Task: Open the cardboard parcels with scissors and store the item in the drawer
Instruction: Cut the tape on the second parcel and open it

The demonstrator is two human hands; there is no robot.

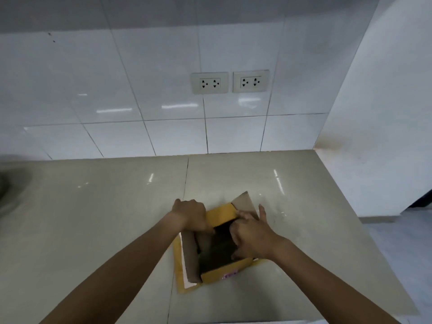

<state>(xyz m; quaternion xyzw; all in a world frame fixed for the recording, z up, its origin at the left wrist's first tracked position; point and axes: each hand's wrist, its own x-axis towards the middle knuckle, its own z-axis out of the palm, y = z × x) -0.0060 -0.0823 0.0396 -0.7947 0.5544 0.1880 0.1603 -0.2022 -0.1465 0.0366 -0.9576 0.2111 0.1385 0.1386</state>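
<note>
A yellow-brown cardboard parcel (223, 273) lies on the beige counter, its top flaps spread apart. My left hand (190, 215) grips the parcel's far-left flap edge. The fingers of my right hand (251, 232) reach down into the dark opening of the box, thumb raised beside the right flap (245, 201). What lies inside is dark and I cannot make it out. No scissors or drawer appear in the head view.
The counter (105, 218) ends at a white tiled wall with two double sockets (209, 83). A sink rim (9, 181) shows at the far left. The counter's right edge drops to a grey floor (402, 242).
</note>
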